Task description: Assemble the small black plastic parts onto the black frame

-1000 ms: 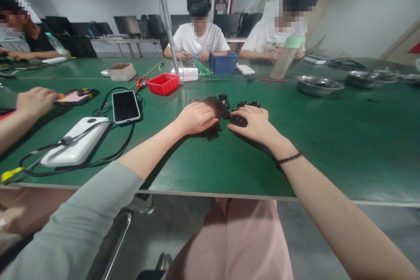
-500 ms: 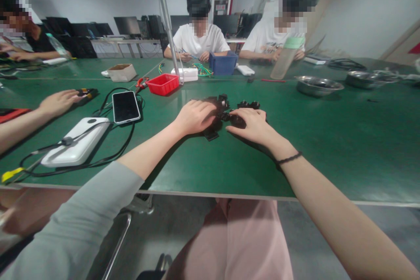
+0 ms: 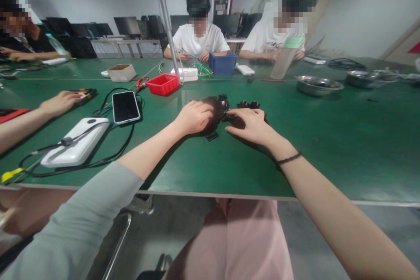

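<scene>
Parts (image 3: pixel 226 104): lying heaped on the table (image 3: pixel 210 164), between both hands.
Left hand (image 3: pixel 194 118): curling over the heap; cannot tell if gripping.
Right hand (image 3: pixel 251 125): resting palm-down, fingers stretching onto parts.

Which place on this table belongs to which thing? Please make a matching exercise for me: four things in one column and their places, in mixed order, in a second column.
Things
1. black plastic parts
2. smartphone
3. red tray
4. steel bowl

Places
A. beside the foot of the metal pole
B. far to the right on the green table
C. partly under the left hand and the right hand
D. next to the white power bank

Right pairs: 1-C, 2-D, 3-A, 4-B
</scene>
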Available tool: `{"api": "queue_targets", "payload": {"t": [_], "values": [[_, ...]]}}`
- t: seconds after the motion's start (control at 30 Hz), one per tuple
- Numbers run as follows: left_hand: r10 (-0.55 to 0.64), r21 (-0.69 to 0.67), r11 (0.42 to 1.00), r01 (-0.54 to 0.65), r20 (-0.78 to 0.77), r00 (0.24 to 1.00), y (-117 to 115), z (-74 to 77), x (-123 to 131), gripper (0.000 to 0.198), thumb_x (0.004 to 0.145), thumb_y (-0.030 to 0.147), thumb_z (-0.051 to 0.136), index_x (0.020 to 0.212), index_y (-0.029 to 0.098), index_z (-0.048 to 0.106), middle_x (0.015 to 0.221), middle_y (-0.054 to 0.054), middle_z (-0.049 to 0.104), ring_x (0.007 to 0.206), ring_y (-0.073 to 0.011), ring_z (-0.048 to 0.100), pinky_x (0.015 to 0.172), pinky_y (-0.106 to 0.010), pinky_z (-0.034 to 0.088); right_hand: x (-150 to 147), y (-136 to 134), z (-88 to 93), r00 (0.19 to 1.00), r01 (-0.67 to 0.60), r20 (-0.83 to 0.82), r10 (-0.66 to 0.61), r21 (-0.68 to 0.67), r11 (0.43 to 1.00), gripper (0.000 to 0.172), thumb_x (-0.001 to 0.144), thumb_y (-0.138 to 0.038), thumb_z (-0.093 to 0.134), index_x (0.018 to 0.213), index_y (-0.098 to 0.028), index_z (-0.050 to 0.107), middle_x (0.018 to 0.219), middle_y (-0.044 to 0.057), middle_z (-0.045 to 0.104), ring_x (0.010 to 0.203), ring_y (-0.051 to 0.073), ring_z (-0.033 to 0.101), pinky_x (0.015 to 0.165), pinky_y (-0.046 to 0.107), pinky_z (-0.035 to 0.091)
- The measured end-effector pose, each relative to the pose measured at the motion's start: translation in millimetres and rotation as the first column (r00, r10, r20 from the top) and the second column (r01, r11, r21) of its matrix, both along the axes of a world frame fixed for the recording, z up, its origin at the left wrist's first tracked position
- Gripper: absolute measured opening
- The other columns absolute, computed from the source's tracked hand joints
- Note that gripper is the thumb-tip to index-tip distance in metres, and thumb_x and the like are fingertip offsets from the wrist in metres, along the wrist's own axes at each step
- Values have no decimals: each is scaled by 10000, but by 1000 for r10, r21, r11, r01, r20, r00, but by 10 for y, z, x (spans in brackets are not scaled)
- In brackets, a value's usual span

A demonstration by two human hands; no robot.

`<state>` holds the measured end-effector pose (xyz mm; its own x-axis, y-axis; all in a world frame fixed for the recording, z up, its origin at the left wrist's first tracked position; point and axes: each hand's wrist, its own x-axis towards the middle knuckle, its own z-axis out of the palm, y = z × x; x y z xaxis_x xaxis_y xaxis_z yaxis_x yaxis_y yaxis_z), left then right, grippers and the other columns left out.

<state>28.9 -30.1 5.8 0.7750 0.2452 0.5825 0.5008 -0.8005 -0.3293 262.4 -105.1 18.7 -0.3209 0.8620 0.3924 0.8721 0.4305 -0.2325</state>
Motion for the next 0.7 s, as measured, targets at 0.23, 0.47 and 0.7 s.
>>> {"api": "queue_targets", "payload": {"t": [0.23,0.47,0.7], "values": [[-9,-26,1000,8,-13,1000,-2,7,2,271,836,102,495,915,184,740,1107,-72,725,969,-209,660,840,-375,502,-9,-1,13,1000,8,-5,-8,-29,1000,472,818,-435,595,1235,-212,602,1254,136,681,1196,337,596,1024,529,306],[4,-72,997,-5,-2,1000,-6,10,5,283,829,104,493,934,188,742,1132,-79,718,995,-219,658,872,-398,506,-14,-5,14,1000,-4,-30,4,-23,1000,442,816,-424,594,1216,-235,610,1274,128,669,1216,342,580,1030,539,295],[15,-87,996,-15,1,1000,-20,19,12,239,828,110,500,865,173,728,1143,-77,716,986,-224,659,863,-389,493,-11,-7,16,1000,-9,-14,9,-12,1000,422,827,-429,582,1200,-237,620,1292,123,655,1238,340,563,1026,538,299]]}}
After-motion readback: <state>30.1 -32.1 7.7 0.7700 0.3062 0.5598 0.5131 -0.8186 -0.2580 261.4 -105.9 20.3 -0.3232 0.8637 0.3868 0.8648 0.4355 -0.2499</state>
